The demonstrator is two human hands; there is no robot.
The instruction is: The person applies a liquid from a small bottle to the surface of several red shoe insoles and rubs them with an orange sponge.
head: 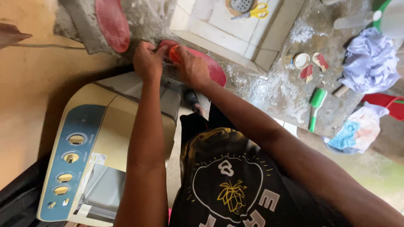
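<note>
A red shoe insole [215,70] lies flat on the wet, soapy concrete slab [269,88]. My left hand [148,61] presses down on its near end. My right hand [191,66] is closed around a small orange scrubbing brush [174,54] and holds it on the insole between both hands. A second red insole [112,23] lies further left on the slab, apart from my hands.
A cream and blue washing machine [84,155] with round knobs stands under my left arm. A green brush [315,105], soap pieces [309,63], crumpled cloths [370,63] and a red basin [389,105] lie at right. Yellow scissors [254,11] rest on the tiled ledge.
</note>
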